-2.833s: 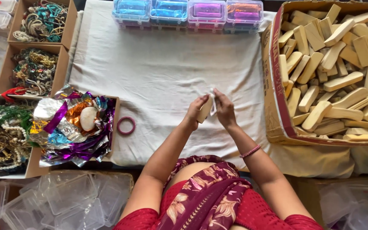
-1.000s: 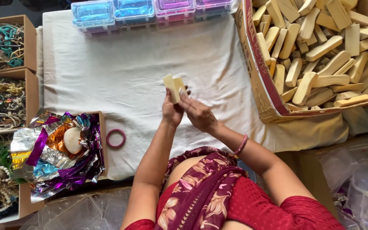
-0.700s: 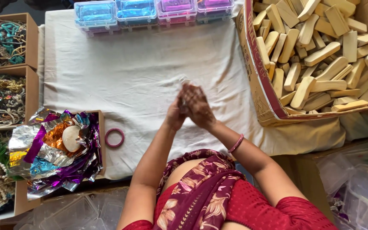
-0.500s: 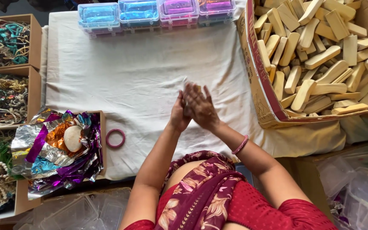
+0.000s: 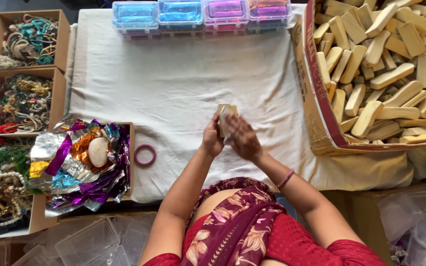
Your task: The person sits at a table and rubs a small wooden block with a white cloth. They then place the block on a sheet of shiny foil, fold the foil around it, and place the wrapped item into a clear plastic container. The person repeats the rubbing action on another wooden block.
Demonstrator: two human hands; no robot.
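Over the white cloth [image 5: 173, 83], both my hands meet around a small pale cream block [image 5: 222, 111] that stands upright. My left hand [image 5: 212, 140] grips its lower left side. My right hand [image 5: 241, 138] covers its right face, blurred by motion. Only the block's top edge shows above my fingers. A pink bangle [image 5: 145, 154] lies flat on the cloth to the left of my left wrist.
A large cardboard box [image 5: 316, 98] of several cream blocks fills the right. Coloured plastic cases [image 5: 200, 12] line the far edge. Left boxes hold beads [image 5: 25, 101], cords [image 5: 25, 39] and shiny foil wrappers [image 5: 82, 167]. Clear plastic containers [image 5: 87, 241] sit below left.
My hands have turned and rubbed around the block, closing over it and then showing its top again. The camera view shifted slightly. The bangle stayed put.
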